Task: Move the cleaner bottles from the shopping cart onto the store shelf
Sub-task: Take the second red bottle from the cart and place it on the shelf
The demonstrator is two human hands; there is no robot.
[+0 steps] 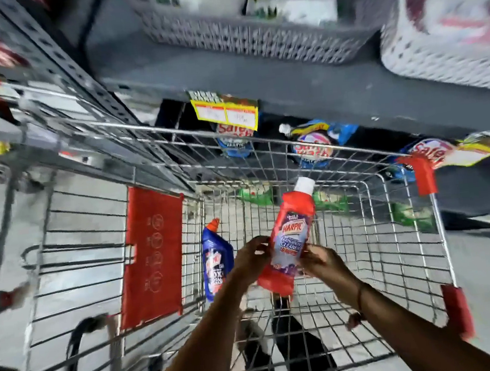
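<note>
A red cleaner bottle (291, 235) with a white cap is held above the wire shopping cart (390, 260), cap pointing away from me. My left hand (251, 258) grips its left side and my right hand (321, 260) grips its lower right side. A blue cleaner bottle (215, 261) with a red nozzle leans against the cart's left wall, just left of my left hand. The grey store shelf (303, 88) runs across the view beyond the cart's far rim.
A grey basket (237, 41) and a white basket (435, 53) stand on the shelf. A yellow price tag (225, 114) hangs from its edge. Detergent pouches (312, 148) lie on the lower shelf. The cart's red child-seat flap (151, 255) is at left.
</note>
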